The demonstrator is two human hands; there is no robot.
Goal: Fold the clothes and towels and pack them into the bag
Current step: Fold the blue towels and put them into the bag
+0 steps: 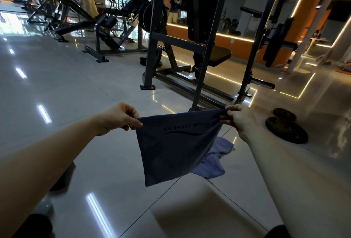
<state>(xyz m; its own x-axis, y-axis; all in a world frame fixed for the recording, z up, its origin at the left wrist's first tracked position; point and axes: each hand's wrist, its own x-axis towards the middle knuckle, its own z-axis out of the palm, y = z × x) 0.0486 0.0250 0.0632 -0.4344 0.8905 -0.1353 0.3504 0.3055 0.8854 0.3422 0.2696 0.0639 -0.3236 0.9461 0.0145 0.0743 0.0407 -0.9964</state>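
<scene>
A blue-grey towel with dark "FITNESS" lettering, seen upside down, hangs in the air in front of me, folded so it forms a rough square. My left hand pinches its top left corner. My right hand pinches its top right corner. The top edge is stretched between both hands. A second piece of lighter blue cloth lies crumpled on the tiled floor behind and below the towel, partly hidden by it. No bag is in view.
A dark steel rack with a padded seat stands just ahead. Two black weight plates lie on the floor at the right. More gym machines stand at the back left. Glossy floor tiles spread to the left.
</scene>
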